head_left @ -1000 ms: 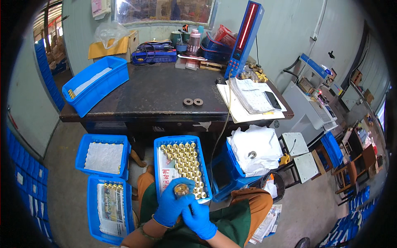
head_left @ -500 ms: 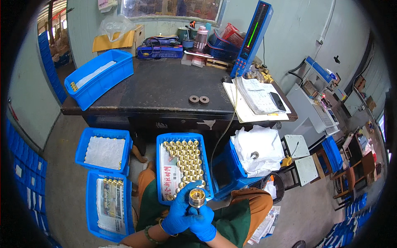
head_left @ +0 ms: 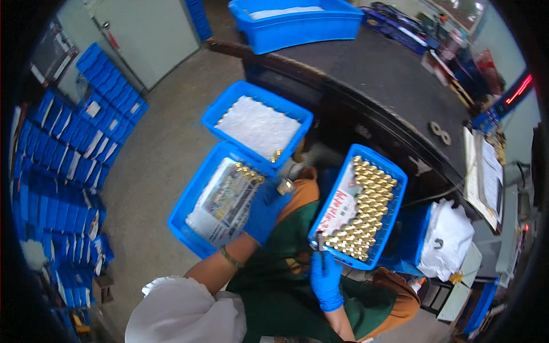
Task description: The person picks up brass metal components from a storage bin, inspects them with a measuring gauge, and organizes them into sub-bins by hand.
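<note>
My left hand (head_left: 264,210), in a blue glove, grips a brass fitting (head_left: 285,186) by the fingertips beside the lower left blue bin (head_left: 191,241). That bin holds a printed sheet and a short row of brass fittings (head_left: 247,171). My right hand (head_left: 326,283), also gloved, is closed around a small dark rod-like tool (head_left: 319,241), its exact kind unclear. The tool's tip is at the near corner of the blue bin (head_left: 393,214) on my lap side, where brass fittings (head_left: 369,208) stand in rows on printed paper.
Another blue bin (head_left: 303,122) with a white sheet sits behind the left one. A dark desk (head_left: 377,63) carries a long blue bin (head_left: 303,31), two grey rings (head_left: 440,132) and a gauge display (head_left: 514,94). Stacked blue bins (head_left: 68,154) line the left side.
The view has swung left. My hands have parted: the left carries the brass fitting toward the left bins, while the right shows a dark tool. The display bar went from green to red.
</note>
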A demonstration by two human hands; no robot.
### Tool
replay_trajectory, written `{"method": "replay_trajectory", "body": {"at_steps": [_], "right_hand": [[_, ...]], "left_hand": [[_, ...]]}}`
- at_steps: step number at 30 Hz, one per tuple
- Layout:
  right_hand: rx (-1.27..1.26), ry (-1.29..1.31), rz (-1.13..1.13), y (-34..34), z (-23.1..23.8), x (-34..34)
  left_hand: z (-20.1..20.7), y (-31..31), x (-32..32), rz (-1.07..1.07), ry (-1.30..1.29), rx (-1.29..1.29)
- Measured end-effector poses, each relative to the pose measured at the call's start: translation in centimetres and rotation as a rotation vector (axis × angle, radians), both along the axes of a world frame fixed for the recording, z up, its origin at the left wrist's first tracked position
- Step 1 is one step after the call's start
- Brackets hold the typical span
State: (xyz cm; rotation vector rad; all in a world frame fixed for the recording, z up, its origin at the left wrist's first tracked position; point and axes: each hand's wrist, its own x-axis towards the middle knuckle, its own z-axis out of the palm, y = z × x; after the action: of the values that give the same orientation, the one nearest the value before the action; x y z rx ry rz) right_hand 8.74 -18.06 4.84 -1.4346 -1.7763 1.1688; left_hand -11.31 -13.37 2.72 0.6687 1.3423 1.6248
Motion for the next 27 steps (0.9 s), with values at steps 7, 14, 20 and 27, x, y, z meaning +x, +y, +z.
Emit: {"method": "replay_trajectory", "body": {"at_steps": [7,14,20,27], "right_hand": [[-0.108,0.059,-0.02,0.5,-4.6,2.6],[-0.148,0.119,-0.04,0.6,-3.2,1.6],[-0.327,0.165,-0.107,1.0,-1.9,0.9],[-0.298,0.169,-0.073,1.9,-0.6,1.5]], "left_hand": [[-15.8,0.9,-17.7,0.701,0.642,-0.336],[-19.7,2.8,-20.2,0.649,0.701,-0.455],[-17.5,2.4,-19.3,0.571,0.418,-0.359],[-2.5,8.1,-0.9,-0.093,0.898,0.265]]}}
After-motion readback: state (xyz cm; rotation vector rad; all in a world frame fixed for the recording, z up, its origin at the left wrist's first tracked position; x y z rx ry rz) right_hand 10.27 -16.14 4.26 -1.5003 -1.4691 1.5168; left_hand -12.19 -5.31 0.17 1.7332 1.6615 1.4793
